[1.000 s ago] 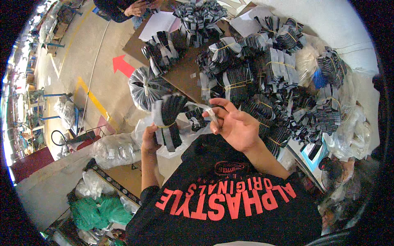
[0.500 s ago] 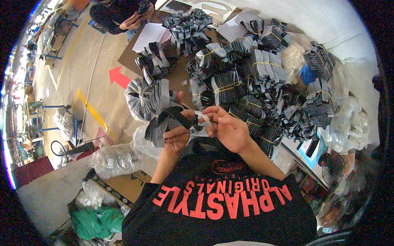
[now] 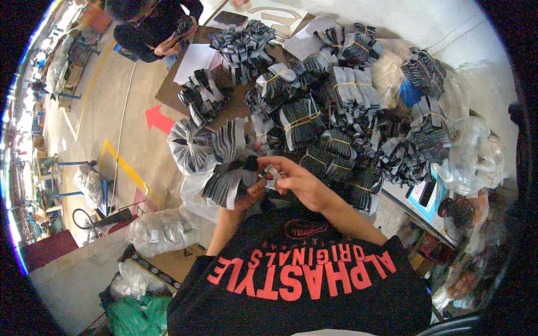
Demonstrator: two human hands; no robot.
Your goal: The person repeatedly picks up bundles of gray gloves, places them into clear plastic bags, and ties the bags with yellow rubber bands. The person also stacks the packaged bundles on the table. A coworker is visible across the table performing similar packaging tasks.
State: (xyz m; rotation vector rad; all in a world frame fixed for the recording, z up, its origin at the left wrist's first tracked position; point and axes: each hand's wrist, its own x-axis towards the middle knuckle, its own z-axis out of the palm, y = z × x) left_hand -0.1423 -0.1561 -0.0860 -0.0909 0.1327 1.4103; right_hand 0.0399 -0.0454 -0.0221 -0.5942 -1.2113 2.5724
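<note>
Honestly, my left hand (image 3: 254,193) clamps the strip bundle (image 3: 217,189), which could splay if that grip slackens while my right hand (image 3: 300,183) seemingly pinches plastic film (image 3: 273,172)

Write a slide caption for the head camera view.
Left hand holding a bundle of black-and-grey strips, right hand pinching a whitish strip, near heaped yellow-banded bundles.

A red arrow (image 3: 158,119) and a yellow line (image 3: 125,164) mark the floor (image 3: 103,112). White paper (image 3: 193,63) lies on the worktop (image 3: 170,93), near a person (image 3: 158,31) in dark clothes. A green bag (image 3: 135,317) sits lower left, a fan (image 3: 456,218) at right, by the pale wall (image 3: 459,39).
</note>
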